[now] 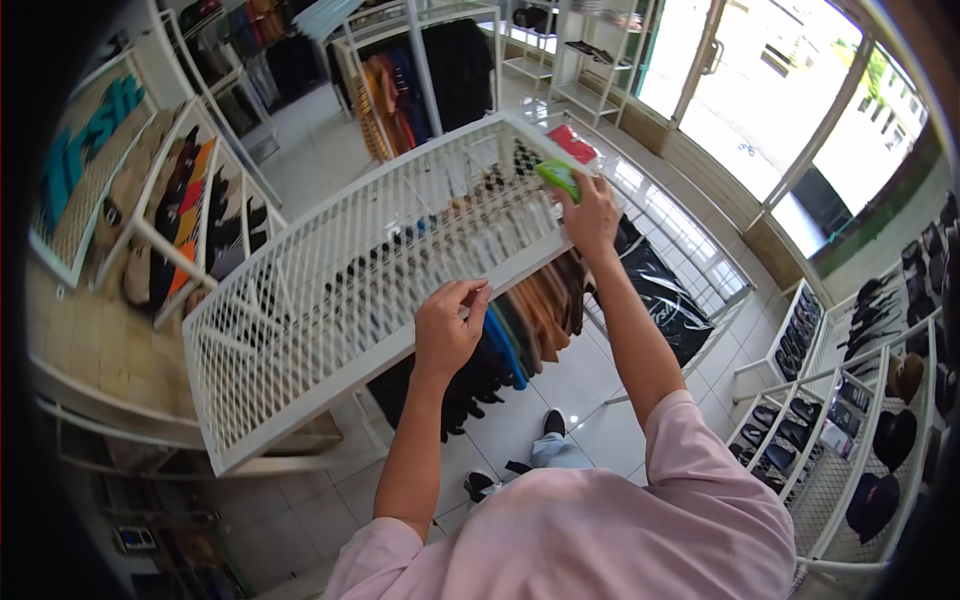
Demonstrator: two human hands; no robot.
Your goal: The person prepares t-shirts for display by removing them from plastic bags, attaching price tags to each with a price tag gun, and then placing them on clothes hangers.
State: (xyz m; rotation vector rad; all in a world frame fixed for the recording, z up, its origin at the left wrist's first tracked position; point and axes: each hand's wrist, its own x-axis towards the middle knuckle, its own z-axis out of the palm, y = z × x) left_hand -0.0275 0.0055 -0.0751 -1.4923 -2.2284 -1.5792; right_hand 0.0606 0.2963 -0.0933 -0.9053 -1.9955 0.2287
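Observation:
A white rack [400, 370] with a mesh top stands in front of me, with clothes [540, 315] hanging below it. Near its right end, my right hand [592, 215] is closed on a bright green item [558, 177], held over the mesh. Just beyond that lies a red item [572, 143]. My left hand [450, 325] is at the near edge of the rack, its fingers drawn together by the frame. Whether anything small is between those fingers is hidden.
Black printed bags [665, 300] hang at the rack's right side. Shelves with sandals and hats [873, 507] stand at the right. Display racks [205, 215] with footwear are at the left. More clothes [458, 80] hang behind. Glass doors [745, 95] are at the upper right.

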